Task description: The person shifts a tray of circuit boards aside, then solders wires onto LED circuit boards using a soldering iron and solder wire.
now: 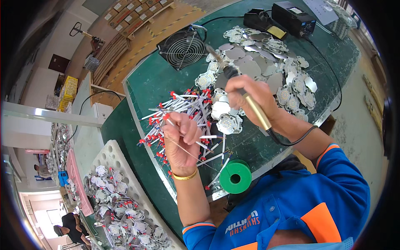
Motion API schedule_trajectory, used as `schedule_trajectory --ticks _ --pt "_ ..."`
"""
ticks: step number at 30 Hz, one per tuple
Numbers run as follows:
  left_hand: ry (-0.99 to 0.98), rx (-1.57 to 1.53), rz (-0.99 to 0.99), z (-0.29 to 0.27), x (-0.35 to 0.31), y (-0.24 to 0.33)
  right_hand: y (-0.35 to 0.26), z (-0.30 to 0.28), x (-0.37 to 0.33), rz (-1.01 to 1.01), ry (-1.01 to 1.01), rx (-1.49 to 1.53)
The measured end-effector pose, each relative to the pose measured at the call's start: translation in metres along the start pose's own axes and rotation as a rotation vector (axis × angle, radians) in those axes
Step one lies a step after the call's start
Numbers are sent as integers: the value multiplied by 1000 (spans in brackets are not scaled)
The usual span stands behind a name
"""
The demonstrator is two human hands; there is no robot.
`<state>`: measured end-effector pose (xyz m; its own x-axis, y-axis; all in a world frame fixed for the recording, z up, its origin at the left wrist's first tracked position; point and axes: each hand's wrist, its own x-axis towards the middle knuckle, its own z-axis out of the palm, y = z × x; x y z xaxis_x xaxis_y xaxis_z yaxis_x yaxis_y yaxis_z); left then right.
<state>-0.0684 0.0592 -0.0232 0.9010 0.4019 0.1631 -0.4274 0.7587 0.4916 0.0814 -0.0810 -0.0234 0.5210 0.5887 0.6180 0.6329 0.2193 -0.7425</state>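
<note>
My right hand (252, 93) is wrapped round a soldering iron (256, 109) with a gold handle, its tip raised toward the upper left. My left hand (182, 139) is closed over a heap of short white cables (189, 106) with red ends. A thin strand of solder wire (185, 150) runs across its palm toward the green spool (236, 176) at the table's near edge. By its fingertips are a red-ended cable and a thin pointed metal piece (156, 109), which I cannot make out. Flat silver lamp circuit boards (229, 123) lie beside the cables.
A small black fan (183, 51) stands at the far edge. Behind the boards are an iron stand (266, 25) and a black soldering station (293, 18), its cord curving down the right. On the left, a white perforated tray (111, 151) borders piled boards with cables (125, 212).
</note>
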Motion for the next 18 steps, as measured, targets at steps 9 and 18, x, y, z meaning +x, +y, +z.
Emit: schedule_trajectory --ticks 9,18 --pt "9 117 54 -5 -2 17 3 9 -1 -227 -516 -479" --pt "276 1582 107 6 -1 3 6 10 -4 -342 -633 -601"
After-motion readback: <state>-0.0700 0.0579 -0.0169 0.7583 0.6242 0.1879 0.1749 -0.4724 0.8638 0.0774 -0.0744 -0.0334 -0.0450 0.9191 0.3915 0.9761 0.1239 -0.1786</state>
